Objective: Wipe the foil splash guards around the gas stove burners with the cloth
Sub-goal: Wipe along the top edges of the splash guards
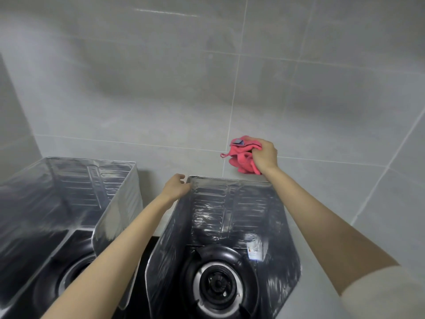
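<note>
Item: cloth (241, 155), pink, bunched in my right hand (264, 155), fingers curled tight round it. It bulges out left of the fingers, above the right guard's (230, 210) back rim, off the foil. Left hand (176, 187): at that guard's upper left corner, grip unclear. Progress: no wiped patch discernible; I judge both guards, left guard (69, 185) included, remain.

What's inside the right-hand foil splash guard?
The silver foil splash guard encloses a round black gas burner, plus a small white label on its right panel. The right forearm covers that panel's upper edge; the burner's near side is cut off.
</note>
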`<state>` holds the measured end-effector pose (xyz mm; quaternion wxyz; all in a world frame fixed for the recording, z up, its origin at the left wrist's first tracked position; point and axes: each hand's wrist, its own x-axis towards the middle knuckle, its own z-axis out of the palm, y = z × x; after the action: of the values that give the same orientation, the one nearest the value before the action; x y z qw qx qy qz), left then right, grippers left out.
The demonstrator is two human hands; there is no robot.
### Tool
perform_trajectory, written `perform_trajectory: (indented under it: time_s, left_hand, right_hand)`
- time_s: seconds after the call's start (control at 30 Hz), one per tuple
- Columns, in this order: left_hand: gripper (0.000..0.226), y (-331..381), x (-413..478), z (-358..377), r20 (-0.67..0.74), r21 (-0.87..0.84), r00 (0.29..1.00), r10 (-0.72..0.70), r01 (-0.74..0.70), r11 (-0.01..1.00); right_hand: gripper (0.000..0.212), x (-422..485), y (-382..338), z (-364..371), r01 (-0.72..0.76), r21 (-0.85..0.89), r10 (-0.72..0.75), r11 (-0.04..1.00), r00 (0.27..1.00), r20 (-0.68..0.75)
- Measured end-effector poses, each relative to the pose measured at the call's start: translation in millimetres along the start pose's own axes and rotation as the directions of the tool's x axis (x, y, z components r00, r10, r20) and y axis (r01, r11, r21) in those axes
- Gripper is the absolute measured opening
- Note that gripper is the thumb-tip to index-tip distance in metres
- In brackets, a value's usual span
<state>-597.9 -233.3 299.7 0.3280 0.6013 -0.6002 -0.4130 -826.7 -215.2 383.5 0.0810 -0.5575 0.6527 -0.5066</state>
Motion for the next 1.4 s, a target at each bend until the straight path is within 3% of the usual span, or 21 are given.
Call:
perform_trajectory:
  time_s: [0.23, 0.57, 0.73, 0.83, 0.93, 1.13, 1.4]
  left_hand:
    - [0.068, 1, -77, -32, 0.138, 0.166, 0.990, -0.018, -0.006, 0.986]
    - [0.076, -39, -174, -50, 0.118, 0.059, 0.993, 0.021, -0.028, 0.998]
    - [0.082, -63, -198, -48, 0.105, 0.099, 0.992, 0.071, -0.082, 0.992]
    - [0.070, -73, -208, -44, 0.047, 0.176, 0.986, 0.162, -0.168, 0.970]
    - [0.019, -77, -215, -35, -0.029, 0.199, 0.982, 0.185, -0.176, 0.964]
    - [0.040, -99, -211, -22, -0.160, 0.210, 0.979, 0.126, -0.091, 0.973]
    - [0.021, -103, -210, -11, -0.201, 0.158, 0.967, 0.153, -0.122, 0.980]
  right_hand:
    - [0.049, -24, -30, 39, 0.071, 0.095, -0.090, 0.993, 0.973, 0.212]
    - [0.039, -53, -63, 89, 0.181, 0.144, -0.220, 0.973, 0.914, 0.341]
    - [0.044, -62, -68, 101, 0.289, 0.082, -0.298, 0.954, 0.880, 0.371]
    - [0.046, -68, -63, 103, 0.312, 0.031, -0.298, 0.950, 0.868, 0.397]
    - [0.046, -73, -54, 104, 0.361, -0.028, -0.315, 0.932, 0.847, 0.429]
    - [0.050, -87, -38, 106, 0.367, -0.053, -0.296, 0.929, 0.819, 0.492]
    - [0.051, -122, -55, 82, 0.452, 0.039, -0.392, 0.891, 0.724, 0.568]
